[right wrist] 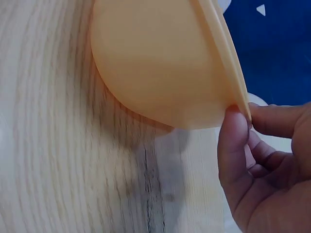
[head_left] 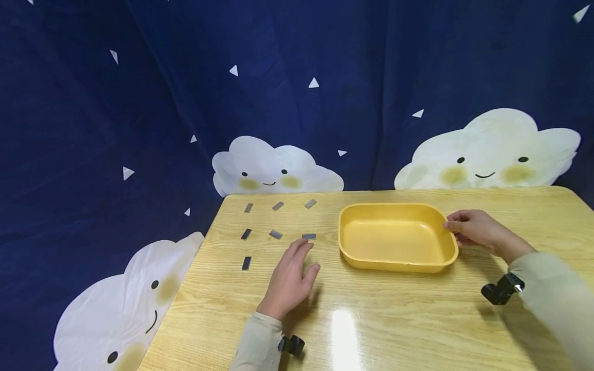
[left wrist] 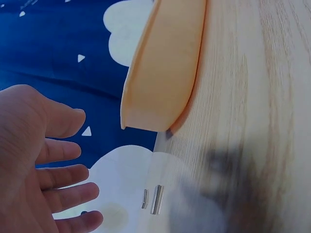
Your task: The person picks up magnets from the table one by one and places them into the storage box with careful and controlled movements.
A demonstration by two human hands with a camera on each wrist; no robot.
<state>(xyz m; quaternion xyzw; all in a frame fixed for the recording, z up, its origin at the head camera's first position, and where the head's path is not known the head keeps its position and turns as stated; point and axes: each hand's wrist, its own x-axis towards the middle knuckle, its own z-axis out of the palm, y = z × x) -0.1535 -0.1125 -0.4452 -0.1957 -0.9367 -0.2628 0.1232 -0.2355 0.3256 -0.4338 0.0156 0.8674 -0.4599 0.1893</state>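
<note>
A yellow plastic basin (head_left: 393, 241), shallow with rounded corners and nothing inside, stands on the wooden table. My right hand (head_left: 482, 232) pinches its right-hand rim; in the right wrist view, the thumb and a finger (right wrist: 277, 120) grip that edge from both sides. My left hand (head_left: 289, 281) hovers left of the basin with relaxed, spread fingers and holds nothing. Just beyond its fingertips lies a small flat grey rectangular piece (head_left: 309, 236). Several similar pieces lie farther left, including a dark one (head_left: 246, 263) and a grey one (head_left: 276, 234).
The light wooden table (head_left: 380, 314) ends against a dark blue curtain (head_left: 297, 67) with cloud and triangle prints. A small black device (head_left: 291, 344) sits on the left wrist, another (head_left: 503, 289) on the right.
</note>
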